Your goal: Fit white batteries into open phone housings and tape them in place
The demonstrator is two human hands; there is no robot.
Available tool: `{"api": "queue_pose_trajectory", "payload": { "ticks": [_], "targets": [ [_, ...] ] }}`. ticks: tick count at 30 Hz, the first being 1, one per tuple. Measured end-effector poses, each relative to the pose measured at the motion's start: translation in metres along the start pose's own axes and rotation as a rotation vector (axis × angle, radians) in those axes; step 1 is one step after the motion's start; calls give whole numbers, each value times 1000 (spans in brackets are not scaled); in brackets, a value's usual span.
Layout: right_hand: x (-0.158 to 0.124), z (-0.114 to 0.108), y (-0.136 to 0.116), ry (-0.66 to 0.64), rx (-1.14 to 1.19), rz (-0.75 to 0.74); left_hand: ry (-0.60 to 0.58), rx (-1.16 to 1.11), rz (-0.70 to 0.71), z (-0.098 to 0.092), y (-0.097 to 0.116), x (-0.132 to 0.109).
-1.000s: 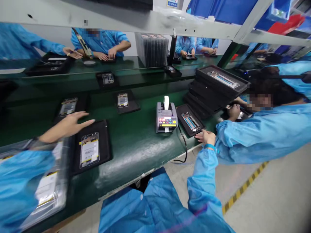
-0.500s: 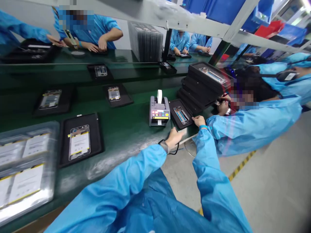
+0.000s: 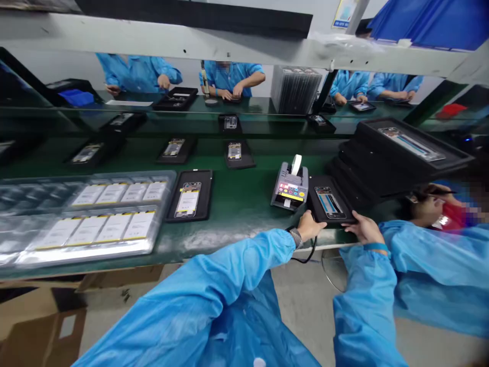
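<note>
A black tray [image 3: 319, 181] lies at the front edge of the bench, with an open phone frame [image 3: 329, 203] in its recess. My left hand [image 3: 307, 228] is closed on the tray's front left corner, thumb along the near edge. At the front right corner, my right hand [image 3: 364, 229] grips the same tray, its fingertips partly hidden. Just left of the tray stands a grey tape dispenser [image 3: 291, 187] with a white tape roll on top and lit buttons.
Stacked black trays [image 3: 367, 176] rise to the right, beside a co-worker's sleeve [image 3: 435, 255]. Leftward are a black tray [image 3: 206, 196] holding a phone with a white battery, and a clear plastic tray [image 3: 162, 224] of batteries. More trays and co-workers are behind.
My view has swung to the right-hand side of the scene shifting, showing more bench on the left. My left hand has come against the tray's front left corner; my right hand stays on its right corner.
</note>
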State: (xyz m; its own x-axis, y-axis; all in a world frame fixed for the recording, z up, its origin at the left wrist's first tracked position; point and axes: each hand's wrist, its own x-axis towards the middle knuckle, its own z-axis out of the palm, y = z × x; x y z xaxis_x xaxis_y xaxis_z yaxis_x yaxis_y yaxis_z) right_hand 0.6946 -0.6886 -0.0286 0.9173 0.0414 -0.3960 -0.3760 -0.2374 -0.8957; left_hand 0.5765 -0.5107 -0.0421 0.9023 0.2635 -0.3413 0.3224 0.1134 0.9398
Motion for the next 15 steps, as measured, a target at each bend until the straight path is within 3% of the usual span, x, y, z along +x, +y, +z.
{"api": "queue_pose_trajectory", "payload": {
  "ticks": [4,7,10,11,13,15],
  "targets": [
    [-10,0,2,-31,143,-30,-14,197,47,-6,4,-13],
    [-14,-8,6,-7,194,-65,-64,341,137,-42,2,-49],
    [-18,-24,11,27,231,-102,-114,507,203,-118,3,-85],
    [-20,-30,12,37,247,-118,-72,623,211,-149,7,-89],
    [-23,-40,14,42,274,-147,132,816,199,-213,24,-79],
    [-29,-47,14,37,282,-157,357,939,187,-267,47,-48]
  ]
}}
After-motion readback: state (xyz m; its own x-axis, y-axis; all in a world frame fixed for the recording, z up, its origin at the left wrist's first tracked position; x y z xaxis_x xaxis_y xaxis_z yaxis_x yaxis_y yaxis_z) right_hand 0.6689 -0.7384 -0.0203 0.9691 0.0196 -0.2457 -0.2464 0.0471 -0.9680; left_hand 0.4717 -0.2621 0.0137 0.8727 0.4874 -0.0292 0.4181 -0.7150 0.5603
